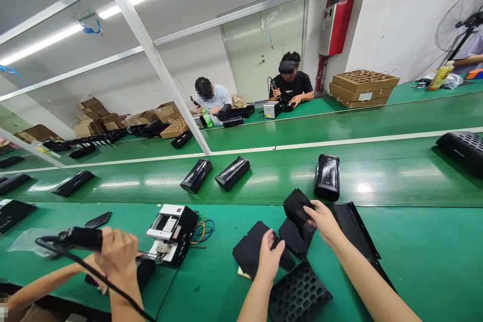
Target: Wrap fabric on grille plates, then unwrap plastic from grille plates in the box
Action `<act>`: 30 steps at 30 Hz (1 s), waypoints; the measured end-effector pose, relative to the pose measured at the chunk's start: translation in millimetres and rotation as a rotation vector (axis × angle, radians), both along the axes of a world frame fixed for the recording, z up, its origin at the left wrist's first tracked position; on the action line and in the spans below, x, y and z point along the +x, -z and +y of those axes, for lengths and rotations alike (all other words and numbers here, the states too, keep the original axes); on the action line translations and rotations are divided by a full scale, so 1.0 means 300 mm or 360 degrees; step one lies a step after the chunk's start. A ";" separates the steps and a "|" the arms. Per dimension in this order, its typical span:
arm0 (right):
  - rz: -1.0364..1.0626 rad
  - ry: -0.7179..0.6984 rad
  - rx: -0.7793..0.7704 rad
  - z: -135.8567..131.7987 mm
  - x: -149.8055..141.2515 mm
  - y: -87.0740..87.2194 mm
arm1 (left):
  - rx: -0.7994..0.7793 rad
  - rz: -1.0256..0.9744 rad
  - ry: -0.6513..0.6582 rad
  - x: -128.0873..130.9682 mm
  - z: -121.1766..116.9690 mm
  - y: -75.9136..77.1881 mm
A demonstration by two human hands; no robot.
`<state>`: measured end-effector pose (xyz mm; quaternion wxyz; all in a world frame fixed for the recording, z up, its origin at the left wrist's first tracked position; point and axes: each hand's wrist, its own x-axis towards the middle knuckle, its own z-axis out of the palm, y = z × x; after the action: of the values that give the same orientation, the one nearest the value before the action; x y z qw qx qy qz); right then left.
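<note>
My right hand (323, 222) pinches a thin black sheet (296, 205) by its right edge, its near side lifted over another black sheet (293, 237) on the green bench. To the left, my left hand (268, 254) is above a flat black sheet (249, 249), thumb and fingers apart and nothing visible between them. Close in front of that hand lies a black perforated cover (300, 292) with rows of holes. Right of the sheets, a long black panel (354, 229) is partly hidden by my right forearm.
At left, a co-worker's hand (118, 251) grips a corded black power screwdriver (81, 239) beside a white-and-black machine (173, 234). Beyond the bench, several black speaker-like units (327, 177) lie on a green conveyor (264, 181). Two people sit across it, near stacked brown trays (362, 88).
</note>
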<state>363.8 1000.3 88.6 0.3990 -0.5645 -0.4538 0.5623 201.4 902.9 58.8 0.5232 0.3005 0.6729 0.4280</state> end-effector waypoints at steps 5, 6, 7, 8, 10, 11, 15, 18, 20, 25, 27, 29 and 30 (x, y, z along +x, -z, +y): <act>0.1047 -0.0050 -0.0051 -0.158 -0.004 -0.272 | 0.0181 -0.1334 -0.0016 0.111 -0.011 -0.166; 0.1114 -0.0034 -0.0075 -0.186 0.006 -0.315 | 0.0296 -0.1401 -0.0074 0.125 -0.021 -0.221; 0.1135 -0.0013 -0.0095 -0.213 0.020 -0.350 | 0.0373 -0.1399 -0.0161 0.134 -0.033 -0.280; 0.1128 0.0007 -0.0103 -0.236 0.037 -0.377 | 0.0385 -0.1372 -0.0219 0.138 -0.047 -0.340; 0.1076 0.0030 -0.0078 -0.278 0.077 -0.409 | 0.0359 -0.1313 -0.0311 0.136 -0.081 -0.455; 0.1048 0.0015 -0.0049 -0.296 0.099 -0.417 | 0.0347 -0.1275 -0.0343 0.131 -0.099 -0.506; 0.0965 -0.0100 0.0016 -0.358 0.171 -0.434 | 0.0351 -0.1177 -0.0361 0.106 -0.171 -0.643; 0.0934 -0.0045 -0.0015 -0.397 0.196 -0.457 | 0.0336 -0.1143 -0.0381 0.096 -0.219 -0.691; 0.0930 -0.0016 -0.0008 -0.420 0.205 -0.476 | 0.0297 -0.1140 -0.0392 0.095 -0.248 -0.711; 0.0944 -0.0043 -0.0030 -0.443 0.204 -0.507 | 0.0269 -0.1105 -0.0442 0.089 -0.276 -0.729; 0.0910 -0.0142 -0.0006 -0.411 0.184 -0.488 | 0.0269 -0.1039 -0.0474 0.068 -0.250 -0.694; 0.0804 -0.0263 0.0046 -0.347 0.153 -0.426 | 0.0265 -0.0913 -0.0513 0.028 -0.202 -0.612; 0.0711 -0.0297 0.0063 -0.304 0.136 -0.377 | 0.0248 -0.0827 -0.0528 0.002 -0.173 -0.550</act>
<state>404.6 909.0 201.6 0.4468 -0.3738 -0.4155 0.6986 201.9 850.9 223.9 0.5760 0.1065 0.5218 0.6202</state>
